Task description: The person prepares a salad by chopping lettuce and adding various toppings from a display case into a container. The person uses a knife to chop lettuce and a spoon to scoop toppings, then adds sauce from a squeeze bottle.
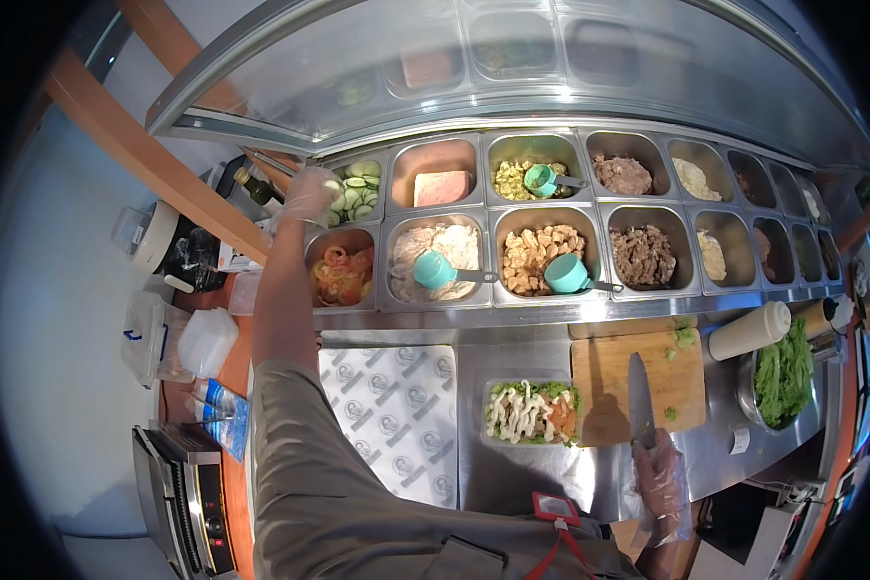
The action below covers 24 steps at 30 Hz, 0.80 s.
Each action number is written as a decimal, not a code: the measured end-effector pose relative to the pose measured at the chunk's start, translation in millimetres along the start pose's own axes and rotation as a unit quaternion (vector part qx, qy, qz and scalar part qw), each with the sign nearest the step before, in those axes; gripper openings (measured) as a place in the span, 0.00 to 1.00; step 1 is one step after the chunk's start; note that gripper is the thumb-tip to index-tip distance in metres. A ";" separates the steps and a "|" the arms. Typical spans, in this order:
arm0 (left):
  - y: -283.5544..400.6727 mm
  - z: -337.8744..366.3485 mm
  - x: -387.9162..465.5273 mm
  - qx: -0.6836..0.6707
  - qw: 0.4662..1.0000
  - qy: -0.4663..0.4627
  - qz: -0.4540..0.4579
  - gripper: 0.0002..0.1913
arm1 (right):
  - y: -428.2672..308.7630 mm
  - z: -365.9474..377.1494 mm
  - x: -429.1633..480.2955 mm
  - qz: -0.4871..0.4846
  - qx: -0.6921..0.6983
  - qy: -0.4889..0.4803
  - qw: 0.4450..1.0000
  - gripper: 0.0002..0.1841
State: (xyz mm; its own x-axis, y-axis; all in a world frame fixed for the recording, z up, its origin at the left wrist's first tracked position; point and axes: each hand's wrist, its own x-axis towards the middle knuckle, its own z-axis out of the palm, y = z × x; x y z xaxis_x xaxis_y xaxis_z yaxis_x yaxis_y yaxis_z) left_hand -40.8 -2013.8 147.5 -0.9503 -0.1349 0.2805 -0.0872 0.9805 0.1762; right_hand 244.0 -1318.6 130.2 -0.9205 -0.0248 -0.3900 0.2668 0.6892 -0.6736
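My left hand [308,194], in a clear plastic glove, reaches into the back-left steel pan of cucumber slices [361,194]. Its fingertips are among the slices; whether they pinch one I cannot tell. Below that arm's reach, a pan holds sliced tomatoes [344,274]. My gloved right hand [658,475] grips a kitchen knife [639,399] by the handle, its blade pointing away from me over a wooden cutting board [602,370]. Beside the board stands an open clear plastic container [487,428] with lettuce, tomato pieces and white sauce in zigzags on top.
Steel pans hold pink meat [441,188], shredded filling [435,243], diced chicken-like pieces [540,246] and dark meat [641,254]. Printed paper [391,413] lies left. A squeeze bottle [750,330] and a bowl of lettuce [783,373] stand right. A glass guard [377,87] rises behind.
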 end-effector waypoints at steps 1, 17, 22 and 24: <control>-0.7 -5.5 -2.5 -0.083 0.993 0.045 -0.070 0.11 | 0.9 -0.2 0.2 0.014 -0.004 -0.003 1.000 0.14; 211.5 2.2 -23.0 -0.823 0.548 0.004 -0.151 0.10 | 18.4 -3.6 -15.1 -0.012 0.014 0.046 0.999 0.21; 369.1 17.0 -109.3 -0.827 0.490 -0.277 0.001 0.14 | 59.4 -19.8 -37.9 0.008 0.115 0.087 0.989 0.23; 432.2 38.0 -165.2 -0.788 0.524 -0.321 -0.028 0.13 | 72.5 -20.4 -45.1 0.050 0.147 0.121 0.980 0.23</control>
State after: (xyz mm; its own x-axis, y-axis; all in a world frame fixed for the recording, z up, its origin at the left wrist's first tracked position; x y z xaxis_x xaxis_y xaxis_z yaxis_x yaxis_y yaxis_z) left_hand 67.1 -1562.3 141.5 -0.9080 0.4156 -0.0532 -0.2463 -0.4266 0.8703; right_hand 299.0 -1252.7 111.7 -0.9165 0.2300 -0.3272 0.3978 0.4396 -0.8053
